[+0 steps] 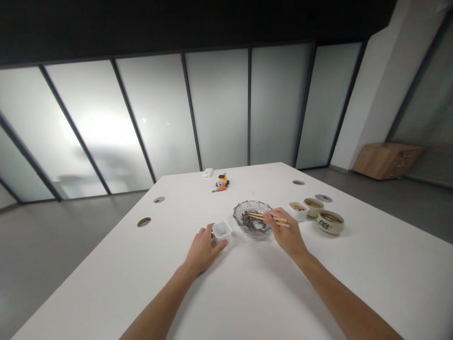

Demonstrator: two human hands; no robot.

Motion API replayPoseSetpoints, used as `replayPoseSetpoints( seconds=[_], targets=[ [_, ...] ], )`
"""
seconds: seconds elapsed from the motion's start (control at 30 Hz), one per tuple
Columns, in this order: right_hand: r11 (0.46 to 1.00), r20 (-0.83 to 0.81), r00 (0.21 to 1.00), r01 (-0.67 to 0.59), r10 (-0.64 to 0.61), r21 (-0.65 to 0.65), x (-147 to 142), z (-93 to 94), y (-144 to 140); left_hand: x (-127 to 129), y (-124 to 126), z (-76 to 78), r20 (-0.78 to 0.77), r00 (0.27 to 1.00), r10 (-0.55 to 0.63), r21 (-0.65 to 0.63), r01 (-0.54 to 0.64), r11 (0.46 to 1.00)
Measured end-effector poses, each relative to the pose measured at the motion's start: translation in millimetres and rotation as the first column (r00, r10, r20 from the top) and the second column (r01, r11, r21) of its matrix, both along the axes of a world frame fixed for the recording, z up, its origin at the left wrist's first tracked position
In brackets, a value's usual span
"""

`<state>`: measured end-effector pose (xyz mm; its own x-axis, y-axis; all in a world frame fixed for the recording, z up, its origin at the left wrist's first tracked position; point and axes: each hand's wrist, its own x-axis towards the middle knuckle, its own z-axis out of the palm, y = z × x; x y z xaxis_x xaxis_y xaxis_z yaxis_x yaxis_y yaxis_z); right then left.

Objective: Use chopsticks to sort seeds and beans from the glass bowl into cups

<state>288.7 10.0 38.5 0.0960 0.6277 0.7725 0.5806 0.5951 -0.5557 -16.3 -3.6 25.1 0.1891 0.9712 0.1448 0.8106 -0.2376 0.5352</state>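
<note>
picking beans, by the look: right hand (286, 235) clamped on chopsticks (269, 218), tips down among dark beans (253, 221) in glass bowl (252, 218) mid-counter (247, 293). left hand (203, 249) curled loosely against small tub (222, 230), just left of bowl. next likely needs a pinched bean, a level carry, a release over tub.

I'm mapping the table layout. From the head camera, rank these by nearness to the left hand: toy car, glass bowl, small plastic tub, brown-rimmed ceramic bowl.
1. Small plastic tub, touching the left hand.
2. Glass bowl, just to the right.
3. Toy car, far back at the table's middle.
4. Ceramic bowl, far right.
</note>
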Motion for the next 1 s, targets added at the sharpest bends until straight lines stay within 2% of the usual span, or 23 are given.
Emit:
replayPoseSetpoints(
  seconds=[0.23, 0.4, 0.6, 0.8, 0.87, 1.0],
  targets=[
    [0.999, -0.075, 0.997, 0.012, -0.014, -0.031, 0.2, 2.1, -1.1, -1.3, -1.5, 1.9, 0.015, 1.000, -0.008, -0.005, 0.008, 1.000],
    [0.999, -0.227, 0.974, -0.016, 0.004, -0.052, 1.6, 3.4, 1.1, -0.9, -1.6, 1.6, 0.017, 1.000, 0.002, -0.004, -0.002, 1.000],
    [0.979, -0.448, 0.884, -0.187, 0.133, -0.076, -4.0, 3.3, 6.6, 0.1, -0.3, 0.1, 0.005, 1.000, 0.001, -0.007, -0.001, 1.000],
    [0.927, -0.487, 0.841, -0.345, 0.237, -0.145, -18.8, 7.2, -5.3, 0.1, -0.4, -0.3, 0.012, 1.000, -0.006, -0.009, 0.006, 1.000],
    [0.935, -0.456, 0.862, -0.320, 0.220, -0.155, -19.0, 11.3, -10.7, -0.4, -0.2, -0.7, 0.016, 1.000, -0.006, -0.012, 0.006, 1.000],
    [0.998, -0.248, 0.968, -0.050, 0.042, -0.026, -11.2, 19.8, -16.5, -2.3, 1.5, -3.5, 0.018, 1.000, -0.012, -0.006, 0.012, 1.000]
  ],
)
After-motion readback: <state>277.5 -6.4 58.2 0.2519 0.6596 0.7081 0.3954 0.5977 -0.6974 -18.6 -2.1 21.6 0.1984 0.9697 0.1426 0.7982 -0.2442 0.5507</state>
